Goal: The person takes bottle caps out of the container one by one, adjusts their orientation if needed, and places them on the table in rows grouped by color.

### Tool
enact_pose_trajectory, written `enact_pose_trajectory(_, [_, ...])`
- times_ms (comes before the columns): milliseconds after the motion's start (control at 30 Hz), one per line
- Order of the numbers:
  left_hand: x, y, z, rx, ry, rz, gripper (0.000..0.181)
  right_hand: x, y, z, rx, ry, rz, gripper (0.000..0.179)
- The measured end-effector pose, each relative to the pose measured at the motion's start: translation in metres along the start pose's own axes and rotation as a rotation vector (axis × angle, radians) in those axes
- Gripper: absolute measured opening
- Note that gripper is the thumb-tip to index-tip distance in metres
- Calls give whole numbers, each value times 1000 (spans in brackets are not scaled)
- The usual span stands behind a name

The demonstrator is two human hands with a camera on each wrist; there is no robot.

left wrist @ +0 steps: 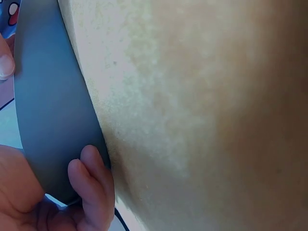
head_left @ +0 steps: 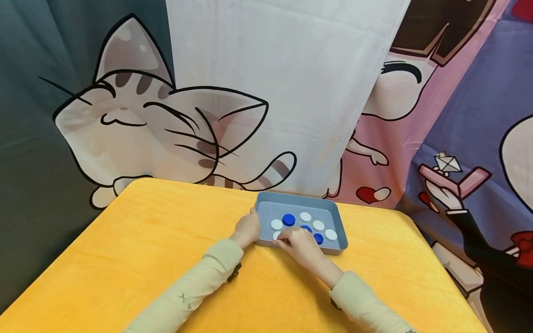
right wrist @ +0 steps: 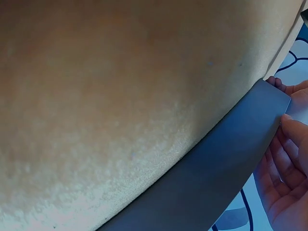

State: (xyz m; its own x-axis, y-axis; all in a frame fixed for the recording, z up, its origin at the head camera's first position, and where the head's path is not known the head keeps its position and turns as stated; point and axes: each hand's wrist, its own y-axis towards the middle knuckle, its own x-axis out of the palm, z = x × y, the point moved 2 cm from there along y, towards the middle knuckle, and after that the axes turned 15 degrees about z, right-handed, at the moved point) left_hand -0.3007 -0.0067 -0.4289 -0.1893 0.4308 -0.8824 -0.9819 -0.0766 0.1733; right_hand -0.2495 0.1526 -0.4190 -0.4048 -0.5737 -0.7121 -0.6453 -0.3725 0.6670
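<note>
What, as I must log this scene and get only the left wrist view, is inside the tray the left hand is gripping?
Observer: The head view shows white discs and blue discs lying in the tray.
Operator: I can't see those. How many blue ones show?
Observer: Three, at least one of them partly covered by the right hand.
Operator: And where on the table does the tray stand?
Observer: Toward the far edge of the yellow table, as the head view shows.
</note>
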Motion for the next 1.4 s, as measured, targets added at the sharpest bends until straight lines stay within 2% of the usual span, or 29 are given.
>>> enact_pose_trajectory(200, [-2, 2, -7, -9, -6, -4, 48, -2, 2, -1, 16, -7, 11, 10])
enact_pose_trajectory(700, [-12, -1, -25, 18, -21, -1, 49, -4, 1, -2, 74, -15, 15, 8])
enact_pose_trajectory(867, [-12, 0, -32, -1, -12, -19, 50, -5, 0, -2, 79, -22, 27, 8])
enact_pose_trajectory(1100, [-16, 1, -42, -14, -17, -24, 45, -9, -1, 0, 119, -53, -5, 12])
enact_pose_trajectory(1233, [-20, 1, -47, -31, -32, -51, 46, -10, -2, 2, 87, -81, 18, 13])
enact_pose_trajectory(1400, [-27, -1, -56, -12, -42, -52, 47, -12, -2, 5, 82, -90, 28, 14])
